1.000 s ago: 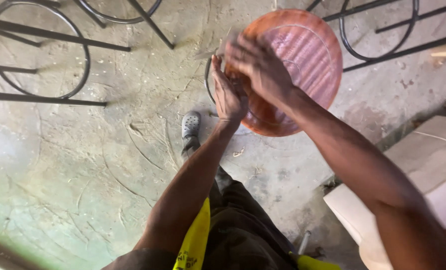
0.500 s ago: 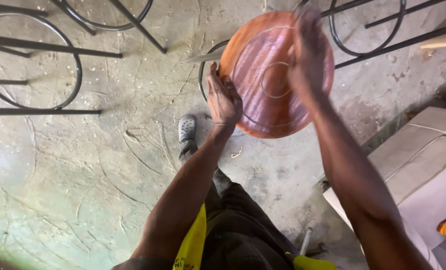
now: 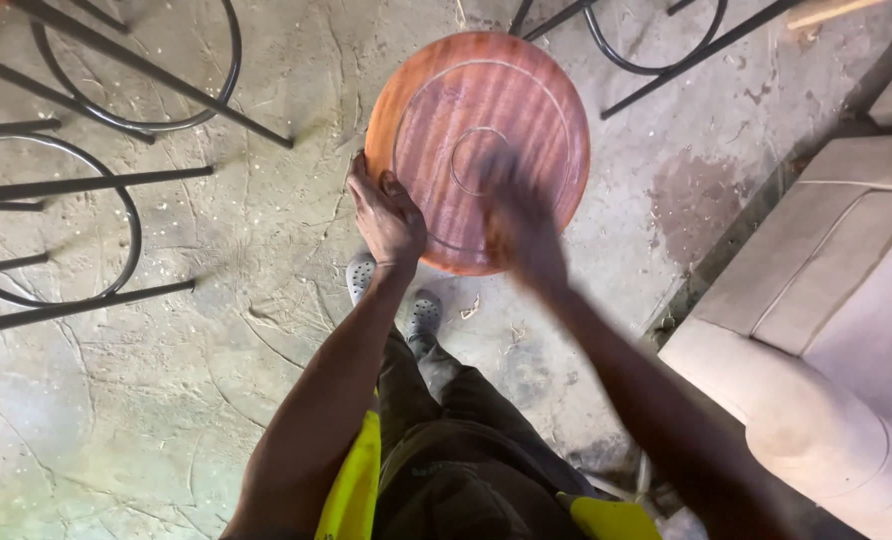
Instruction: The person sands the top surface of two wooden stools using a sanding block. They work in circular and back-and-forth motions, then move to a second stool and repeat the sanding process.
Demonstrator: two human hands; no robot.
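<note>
While my left hand (image 3: 388, 215) clamps the wooden disc (image 3: 478, 150) at its left rim, face towards me above the floor (image 3: 166, 400), my blurred right hand (image 3: 516, 225) lies flat on its lower face, nearer centre; closure unclear.

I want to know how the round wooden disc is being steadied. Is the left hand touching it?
Touching. The head view shows the left hand gripping the left edge of the round wooden disc, thumb lying over its rim with no gap.
</note>
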